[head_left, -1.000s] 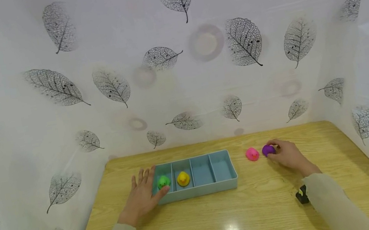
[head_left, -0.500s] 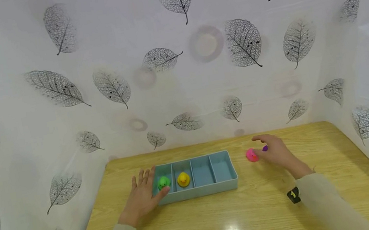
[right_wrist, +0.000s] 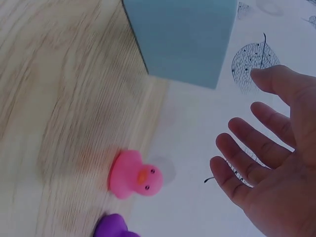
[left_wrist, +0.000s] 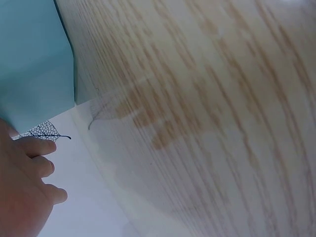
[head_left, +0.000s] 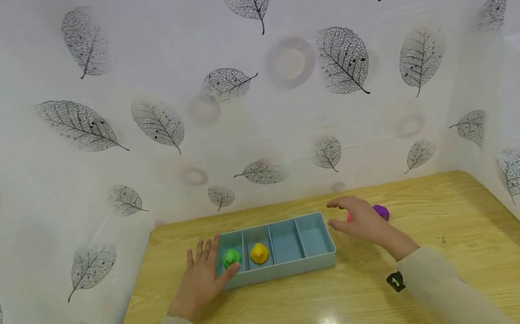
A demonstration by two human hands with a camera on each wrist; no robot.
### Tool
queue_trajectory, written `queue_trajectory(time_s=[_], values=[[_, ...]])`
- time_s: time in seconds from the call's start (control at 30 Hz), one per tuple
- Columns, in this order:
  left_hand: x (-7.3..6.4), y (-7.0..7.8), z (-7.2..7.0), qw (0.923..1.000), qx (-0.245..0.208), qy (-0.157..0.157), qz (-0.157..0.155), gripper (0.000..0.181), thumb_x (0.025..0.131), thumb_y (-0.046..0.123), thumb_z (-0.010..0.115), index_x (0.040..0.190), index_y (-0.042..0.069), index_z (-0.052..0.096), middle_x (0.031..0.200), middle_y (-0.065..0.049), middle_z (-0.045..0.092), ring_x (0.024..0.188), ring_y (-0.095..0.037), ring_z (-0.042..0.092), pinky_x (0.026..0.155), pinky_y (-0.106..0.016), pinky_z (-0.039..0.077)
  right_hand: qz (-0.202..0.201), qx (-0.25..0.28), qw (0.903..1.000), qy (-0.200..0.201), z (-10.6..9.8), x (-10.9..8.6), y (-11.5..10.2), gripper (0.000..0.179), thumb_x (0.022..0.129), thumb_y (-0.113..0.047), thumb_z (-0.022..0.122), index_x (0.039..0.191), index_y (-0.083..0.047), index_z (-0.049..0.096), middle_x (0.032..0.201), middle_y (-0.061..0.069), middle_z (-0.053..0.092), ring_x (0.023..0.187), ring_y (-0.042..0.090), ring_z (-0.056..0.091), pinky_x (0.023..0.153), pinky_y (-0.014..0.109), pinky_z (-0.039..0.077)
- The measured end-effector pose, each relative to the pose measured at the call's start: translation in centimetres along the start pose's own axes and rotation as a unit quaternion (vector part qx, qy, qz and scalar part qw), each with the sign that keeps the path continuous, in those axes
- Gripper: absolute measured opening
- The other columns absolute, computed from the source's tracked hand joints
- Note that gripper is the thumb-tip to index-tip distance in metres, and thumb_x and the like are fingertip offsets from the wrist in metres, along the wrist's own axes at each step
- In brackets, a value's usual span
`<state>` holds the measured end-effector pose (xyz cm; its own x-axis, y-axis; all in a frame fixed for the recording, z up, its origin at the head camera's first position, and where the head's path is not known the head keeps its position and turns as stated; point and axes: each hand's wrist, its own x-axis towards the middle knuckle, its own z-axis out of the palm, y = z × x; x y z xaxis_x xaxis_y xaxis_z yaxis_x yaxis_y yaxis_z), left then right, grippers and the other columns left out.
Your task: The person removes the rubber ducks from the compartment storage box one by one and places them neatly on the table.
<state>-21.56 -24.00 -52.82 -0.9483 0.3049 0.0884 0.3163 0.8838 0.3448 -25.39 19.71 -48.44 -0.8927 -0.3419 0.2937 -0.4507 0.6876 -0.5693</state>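
Observation:
A blue-grey tray [head_left: 278, 270] with several compartments lies on the table. Its leftmost compartment holds a green rubber duck [head_left: 231, 258], and the one beside it a yellow rubber duck [head_left: 259, 253]. My left hand [head_left: 202, 279] rests on the tray's left end, fingers spread, thumb over the front rim. Just right of the tray, my right hand [head_left: 364, 223] hovers with relaxed fingers and nothing in them. Behind it in the head view, a pink rubber duck [right_wrist: 132, 175] is mostly hidden; the right wrist view shows it whole. A purple rubber duck [head_left: 381, 213] sits to its right.
The wood-grain table [head_left: 286, 318] reaches back to a white leaf-print sheet [head_left: 254, 128], which also rises along both sides. Both sleeved wrists wear small black devices.
My right hand has left the purple duck and moved left, past the pink duck, toward the tray's right end. My left hand stays on the tray.

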Motion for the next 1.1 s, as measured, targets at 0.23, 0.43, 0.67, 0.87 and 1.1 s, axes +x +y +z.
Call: queue_trajectory(time_s=[0.23, 0.43, 0.67, 0.87, 1.1], values=[[0.0, 0.0, 0.0, 1.0, 0.0, 0.0, -0.003, 0.096, 0.102, 0.063, 0.054, 0.17, 0.009, 0.014, 0.167, -0.032, 0.031, 0.16, -0.052, 0.019, 0.127, -0.074, 0.007, -0.023, 0.003, 0.9996, -0.013, 1.2, 0.6, -1.6, 0.043, 0.095, -0.015, 0.076, 0.134, 0.002, 0.068, 0.133, 0.021, 0.071, 0.12, 0.044, 0.066, 0.102, 0.061, 0.054], [0.0, 0.0, 0.0, 1.0, -0.001, -0.001, -0.003, 0.095, 0.102, 0.063, 0.054, 0.17, 0.007, 0.016, 0.167, -0.032, 0.032, 0.16, -0.052, 0.019, 0.127, -0.074, 0.007, -0.042, 0.004, 0.9989, -0.019, 2.1, 1.3, -2.9, 0.043, 0.095, -0.017, 0.076, 0.134, 0.0, 0.068, 0.132, 0.019, 0.072, 0.119, 0.041, 0.067, 0.103, 0.058, 0.055], [-0.1, 0.0, 0.0, 1.0, -0.001, 0.0, -0.005, 0.095, 0.103, 0.063, 0.053, 0.17, 0.007, 0.016, 0.167, -0.032, 0.032, 0.16, -0.052, 0.018, 0.127, -0.074, 0.008, -0.056, 0.013, 0.998, -0.026, 3.2, 2.1, -4.2, 0.044, 0.095, -0.018, 0.077, 0.134, -0.001, 0.068, 0.133, 0.016, 0.072, 0.119, 0.038, 0.068, 0.103, 0.056, 0.055], [-0.2, 0.2, -0.2, 1.0, 0.002, -0.001, -0.004, 0.095, 0.103, 0.063, 0.053, 0.17, 0.008, 0.014, 0.166, -0.032, 0.032, 0.16, -0.052, 0.019, 0.127, -0.074, 0.009, -0.076, 0.031, 0.9962, -0.029, 4.2, 2.5, -5.8, 0.042, 0.094, -0.016, 0.078, 0.132, 0.0, 0.07, 0.131, 0.016, 0.073, 0.121, 0.036, 0.068, 0.105, 0.054, 0.054], [-0.1, 0.0, 0.0, 1.0, 0.005, 0.0, -0.001, 0.095, 0.103, 0.064, 0.053, 0.17, 0.009, 0.014, 0.167, -0.031, 0.033, 0.159, -0.052, 0.02, 0.127, -0.074, 0.009, -0.077, 0.05, 0.994, -0.06, 5.5, 2.9, -7.4, 0.044, 0.095, -0.017, 0.077, 0.134, 0.002, 0.068, 0.133, 0.016, 0.072, 0.122, 0.036, 0.068, 0.107, 0.053, 0.054]])
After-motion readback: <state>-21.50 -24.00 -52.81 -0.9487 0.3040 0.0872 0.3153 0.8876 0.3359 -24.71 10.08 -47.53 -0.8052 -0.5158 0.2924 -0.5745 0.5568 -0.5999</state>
